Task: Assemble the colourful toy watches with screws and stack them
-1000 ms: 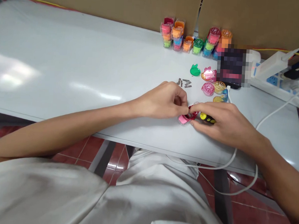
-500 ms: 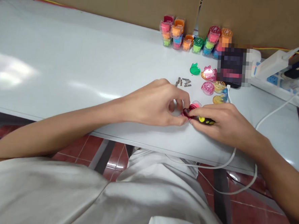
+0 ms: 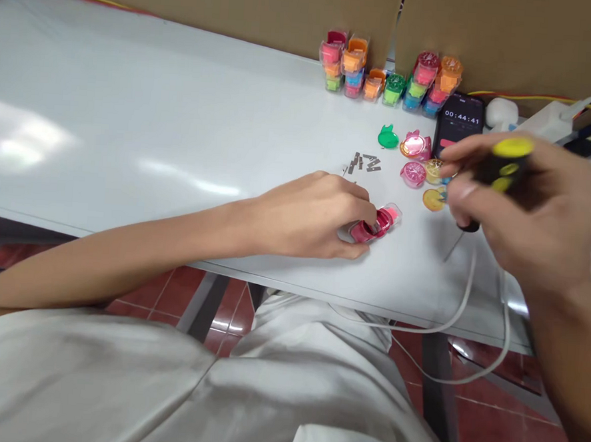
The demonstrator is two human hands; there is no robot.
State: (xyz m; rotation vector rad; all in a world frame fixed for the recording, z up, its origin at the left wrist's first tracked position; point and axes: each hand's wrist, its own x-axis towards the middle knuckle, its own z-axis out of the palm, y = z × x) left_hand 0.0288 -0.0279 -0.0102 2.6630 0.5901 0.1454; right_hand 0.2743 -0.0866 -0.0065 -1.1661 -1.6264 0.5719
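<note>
My left hand (image 3: pixel 321 212) rests on the white table (image 3: pixel 130 137) with its fingers closed on a small pink and red plastic piece (image 3: pixel 375 224) near the front edge. My right hand (image 3: pixel 526 208) is lifted above the table to the right, blurred by motion, and grips a black screwdriver with a yellow cap (image 3: pixel 496 170), its thin tip pointing down at the table. Between the hands and the wall lie several small grey metal bits (image 3: pixel 364 163) and loose coloured round pieces (image 3: pixel 414 161) in green, pink, orange and yellow.
Stacks of coloured plastic pieces (image 3: pixel 389 77) stand against the brown back wall. A phone (image 3: pixel 459 124) showing a timer lies beside them. A white power strip (image 3: pixel 547 119) and a white cable (image 3: pixel 470 305) hanging over the front edge sit at the right.
My right hand has lifted the screwdriver away from the pink piece, up and to the right. My left hand stays on the piece, which now lies uncovered on its right side.
</note>
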